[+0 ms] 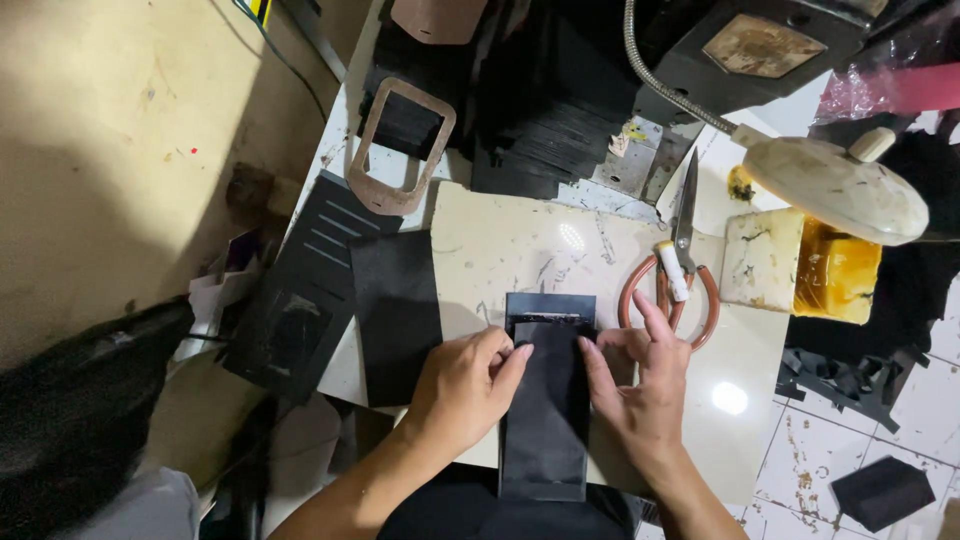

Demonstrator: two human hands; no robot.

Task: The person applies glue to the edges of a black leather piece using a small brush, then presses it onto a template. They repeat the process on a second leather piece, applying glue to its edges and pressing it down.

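A long black rectangular piece of leather-like material (546, 420) lies upright on the pale work slab (500, 250), with a folded black strip across its top end. My left hand (468, 385) presses on its upper left edge, index finger on the black surface. My right hand (640, 385) rests against its right edge, fingers spread and flat. Neither hand lifts the piece.
Orange-handled scissors (672, 275) lie just beyond my right hand. A white gooseneck lamp head (835, 185) hangs at right over a yellow block (835, 275). Black sheets (395, 310), a slotted black panel (300, 300), a brown template frame (400, 145) and stacked black pieces (540, 130) lie left and behind.
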